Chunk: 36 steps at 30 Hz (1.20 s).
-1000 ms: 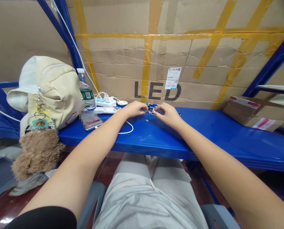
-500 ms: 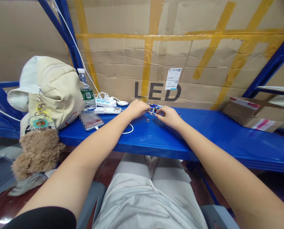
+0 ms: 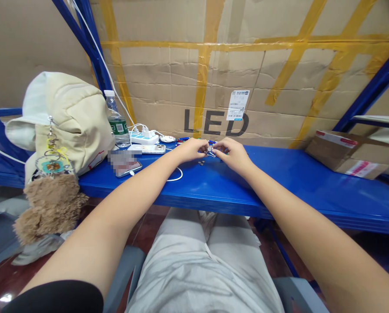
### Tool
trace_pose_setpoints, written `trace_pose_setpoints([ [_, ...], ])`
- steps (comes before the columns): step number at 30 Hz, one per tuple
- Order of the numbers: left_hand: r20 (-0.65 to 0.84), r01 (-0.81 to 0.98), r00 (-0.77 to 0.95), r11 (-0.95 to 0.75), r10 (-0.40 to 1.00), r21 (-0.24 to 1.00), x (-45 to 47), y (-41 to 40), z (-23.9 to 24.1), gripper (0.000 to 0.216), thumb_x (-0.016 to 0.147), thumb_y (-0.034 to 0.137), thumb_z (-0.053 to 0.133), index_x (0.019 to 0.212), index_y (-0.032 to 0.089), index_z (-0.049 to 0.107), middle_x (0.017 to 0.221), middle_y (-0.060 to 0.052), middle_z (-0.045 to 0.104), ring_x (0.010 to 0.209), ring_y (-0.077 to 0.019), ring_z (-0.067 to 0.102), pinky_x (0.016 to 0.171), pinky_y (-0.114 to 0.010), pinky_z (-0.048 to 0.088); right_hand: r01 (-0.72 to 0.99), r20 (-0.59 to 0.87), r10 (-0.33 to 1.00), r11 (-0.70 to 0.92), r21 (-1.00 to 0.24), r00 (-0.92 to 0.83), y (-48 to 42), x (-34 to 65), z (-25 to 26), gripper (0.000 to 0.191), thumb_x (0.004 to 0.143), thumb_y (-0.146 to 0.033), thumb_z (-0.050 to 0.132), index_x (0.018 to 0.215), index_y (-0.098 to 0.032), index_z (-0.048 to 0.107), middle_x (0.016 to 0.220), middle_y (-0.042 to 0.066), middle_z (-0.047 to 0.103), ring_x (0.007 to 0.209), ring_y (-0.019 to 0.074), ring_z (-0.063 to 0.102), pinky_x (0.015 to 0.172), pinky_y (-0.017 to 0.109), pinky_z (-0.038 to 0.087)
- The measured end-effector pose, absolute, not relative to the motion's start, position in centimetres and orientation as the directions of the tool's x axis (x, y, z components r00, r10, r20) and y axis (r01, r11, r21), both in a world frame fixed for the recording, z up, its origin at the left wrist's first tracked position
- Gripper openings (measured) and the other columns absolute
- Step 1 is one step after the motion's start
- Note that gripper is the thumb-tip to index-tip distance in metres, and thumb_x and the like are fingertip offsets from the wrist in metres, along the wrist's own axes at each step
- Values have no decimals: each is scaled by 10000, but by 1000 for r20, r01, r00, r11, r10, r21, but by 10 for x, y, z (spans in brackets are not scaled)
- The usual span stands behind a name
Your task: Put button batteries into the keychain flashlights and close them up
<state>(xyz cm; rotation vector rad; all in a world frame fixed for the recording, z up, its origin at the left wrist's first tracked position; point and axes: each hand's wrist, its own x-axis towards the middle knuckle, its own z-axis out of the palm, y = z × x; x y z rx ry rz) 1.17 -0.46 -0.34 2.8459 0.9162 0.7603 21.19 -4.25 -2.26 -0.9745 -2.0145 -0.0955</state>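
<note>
Above the blue tabletop (image 3: 214,187), my left hand (image 3: 193,150) and my right hand (image 3: 231,153) meet with bent, closed fingers. Between their fingertips is a small round silvery piece (image 3: 209,148), which both appear to pinch; its exact kind is too small to make out. Just below the fingers, a few tiny metallic bits (image 3: 201,163) lie on the surface. Behind the hands are small coloured items (image 3: 181,140), blue and red among them, partly hidden by my fingers.
To the left are a cream bag (image 3: 73,108), a water bottle (image 3: 118,124), a white power strip (image 3: 144,138), a phone with a pale case (image 3: 149,149) and another phone (image 3: 129,168) with a white cable. A cardboard box (image 3: 347,154) stands right. Large taped cardboard (image 3: 168,87) backs the table.
My hands have shifted slightly and turned, so the round silvery piece now shows between the fingertips. My right hand is raised a little; the view has moved slightly.
</note>
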Motion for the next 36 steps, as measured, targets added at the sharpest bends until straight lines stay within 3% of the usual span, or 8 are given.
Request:
trace_pose_setpoints([
  [4, 432, 545, 719, -827, 545, 137, 11, -5, -3, 128, 798, 196, 598, 898, 161, 668, 878, -40, 731, 819, -164, 659, 737, -256, 460, 678, 736, 579, 699, -227, -351, -45, 210, -21, 101, 834, -242, 612, 864, -199, 698, 798, 56, 642, 695, 175, 569, 653, 305, 464],
  [14, 433, 553, 711, -821, 554, 142, 11, -5, -2, 174, 808, 195, 608, 965, 167, 677, 928, -37, 742, 855, -170, 665, 765, -257, 459, 767, 724, 542, 641, -28, -426, -55, 207, -16, 180, 879, -216, 540, 949, -176, 701, 866, 96, 645, 834, 237, 603, 743, 342, 451],
  [24, 567, 443, 700, -887, 433, 130, 8, 4, -4, 186, 821, 120, 577, 962, 175, 686, 985, -34, 738, 938, -163, 669, 839, -263, 476, 764, 758, 583, 619, -182, -292, -58, 211, -16, 83, 844, -215, 547, 868, -186, 621, 850, 84, 678, 714, 201, 593, 684, 322, 451],
  [29, 567, 484, 673, -863, 474, 147, 5, 8, -7, 180, 822, 160, 591, 977, 167, 683, 961, -39, 738, 900, -164, 672, 825, -268, 486, 759, 566, 708, 618, -206, -423, -47, 211, -27, 93, 800, -206, 598, 856, -178, 667, 824, 66, 697, 731, 209, 618, 685, 319, 465],
  [36, 544, 539, 656, -830, 523, 147, 3, 10, -8, 217, 832, 209, 598, 1022, 155, 686, 1001, -64, 742, 921, -186, 675, 830, -291, 490, 766, 422, 746, 622, -163, -516, -35, 200, -36, 250, 833, -170, 610, 1056, -154, 720, 966, 113, 709, 885, 236, 654, 830, 363, 503],
])
